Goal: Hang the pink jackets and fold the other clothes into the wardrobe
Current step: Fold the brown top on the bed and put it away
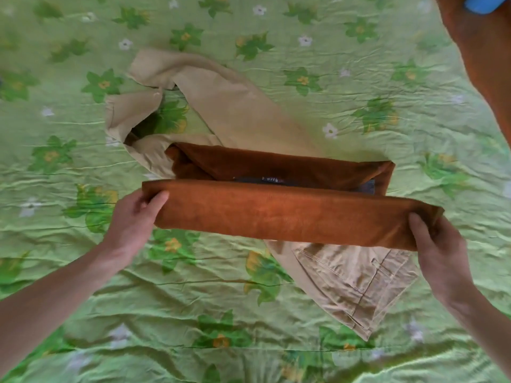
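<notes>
A rust-brown garment (276, 211) is stretched across the middle of the bed, its near part lifted and doubled over, a dark label showing in the fold behind. My left hand (135, 217) grips its left end with the thumb on top. My right hand (439, 247) grips its right end. Under it lie beige trousers (229, 106), running diagonally from far left to near right, waistband and pocket near my right hand.
A green bedsheet with flower print (331, 64) covers the whole surface and is creased. At the top right corner there is more rust-brown cloth (481, 59) and a blurred blue object (484, 4).
</notes>
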